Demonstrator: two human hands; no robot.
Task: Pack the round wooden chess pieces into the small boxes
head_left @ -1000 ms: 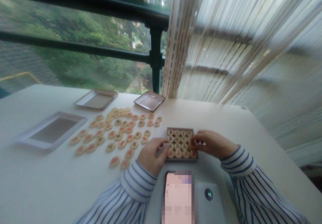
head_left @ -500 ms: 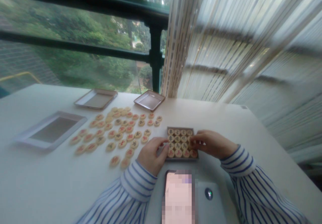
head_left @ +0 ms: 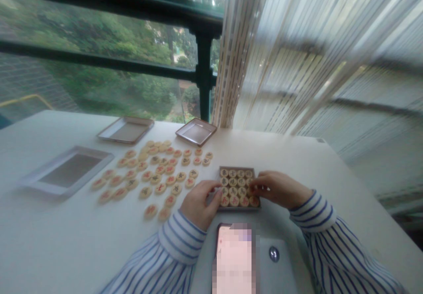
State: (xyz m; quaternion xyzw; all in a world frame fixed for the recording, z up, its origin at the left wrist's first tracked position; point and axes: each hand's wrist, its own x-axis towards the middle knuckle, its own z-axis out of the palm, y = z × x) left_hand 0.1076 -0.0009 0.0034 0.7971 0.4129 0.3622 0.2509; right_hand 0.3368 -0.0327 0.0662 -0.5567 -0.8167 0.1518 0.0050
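Left hand (head_left: 200, 199) and right hand (head_left: 280, 189) stay at a box (head_left: 238, 209) of round pieces (head_left: 234, 201), rows unchanged, grip closure unclear.

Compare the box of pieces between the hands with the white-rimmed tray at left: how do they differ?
The box shows rows of round pieces; the tray shows a grey-brown floor. The box's rim is dark, the tray's white. The tray looks wider than the box. Both rest on the table.

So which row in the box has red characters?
The row along the near edge of the box, closest to the phone; the other rows show black characters where visible.
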